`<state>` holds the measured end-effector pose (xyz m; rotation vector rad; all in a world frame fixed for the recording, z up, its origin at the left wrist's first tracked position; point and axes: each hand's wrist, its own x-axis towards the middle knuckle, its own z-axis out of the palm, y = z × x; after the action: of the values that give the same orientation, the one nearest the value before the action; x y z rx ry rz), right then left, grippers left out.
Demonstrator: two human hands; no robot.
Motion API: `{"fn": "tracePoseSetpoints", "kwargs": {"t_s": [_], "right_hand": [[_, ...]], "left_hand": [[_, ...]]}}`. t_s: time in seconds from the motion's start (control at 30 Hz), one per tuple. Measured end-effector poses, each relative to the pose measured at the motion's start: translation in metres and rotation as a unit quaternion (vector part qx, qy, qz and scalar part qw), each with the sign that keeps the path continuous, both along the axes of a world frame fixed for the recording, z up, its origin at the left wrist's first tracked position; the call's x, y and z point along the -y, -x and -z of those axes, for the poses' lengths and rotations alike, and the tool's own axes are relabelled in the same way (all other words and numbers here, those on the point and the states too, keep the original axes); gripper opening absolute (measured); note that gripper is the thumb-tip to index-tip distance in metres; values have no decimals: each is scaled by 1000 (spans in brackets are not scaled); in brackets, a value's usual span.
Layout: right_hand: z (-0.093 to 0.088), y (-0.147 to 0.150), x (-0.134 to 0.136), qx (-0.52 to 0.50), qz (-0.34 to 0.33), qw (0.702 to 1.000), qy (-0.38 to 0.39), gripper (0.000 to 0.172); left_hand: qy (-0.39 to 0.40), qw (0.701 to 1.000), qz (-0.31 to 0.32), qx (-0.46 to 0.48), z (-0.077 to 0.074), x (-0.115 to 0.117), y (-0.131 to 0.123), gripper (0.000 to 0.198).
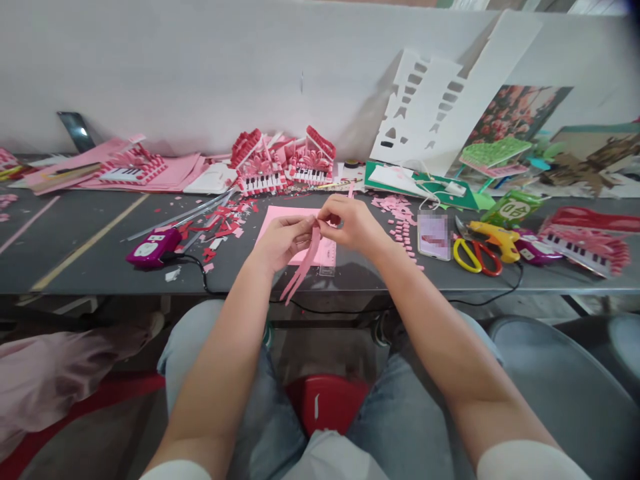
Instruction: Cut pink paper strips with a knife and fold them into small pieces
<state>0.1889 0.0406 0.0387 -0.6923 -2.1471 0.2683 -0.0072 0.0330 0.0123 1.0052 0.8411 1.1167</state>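
Between my two hands hang long pink paper strips, their lower ends dangling past the near side of the pink sheet. My left hand is closed, with thumb and fingers pinching the strips near their top. My right hand pinches at the same upper end, its fingertips touching the left ones. Beneath lies a pink paper sheet on the dark table, with a clear ruler on its right part. Small pink paper pieces lie in rows to the right of my right hand.
Red and pink scraps spread at left beside a purple box with a black cable. Two pink-and-red piano models stand behind. At right are a phone, scissors and a yellow glue gun. White cut-out boards lean on the wall.
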Motion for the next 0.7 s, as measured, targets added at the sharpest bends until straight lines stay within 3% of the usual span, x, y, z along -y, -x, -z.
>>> {"fn": "tracePoseSetpoints", "kwargs": {"t_s": [0.33,0.57,0.7], "right_hand": [[4,-3,-4,-2,-19,1000,3,10],[7,0,-2,-9,17,1000,1,9],[10,3,-3,-76,108,991,-24,44]], "left_hand": [[25,999,33,2,-2,-1,2,40],[19,1000,-8,-11,-2,-1,-1,26],[13,999,-21,-22,-6,0,-4,19]]}}
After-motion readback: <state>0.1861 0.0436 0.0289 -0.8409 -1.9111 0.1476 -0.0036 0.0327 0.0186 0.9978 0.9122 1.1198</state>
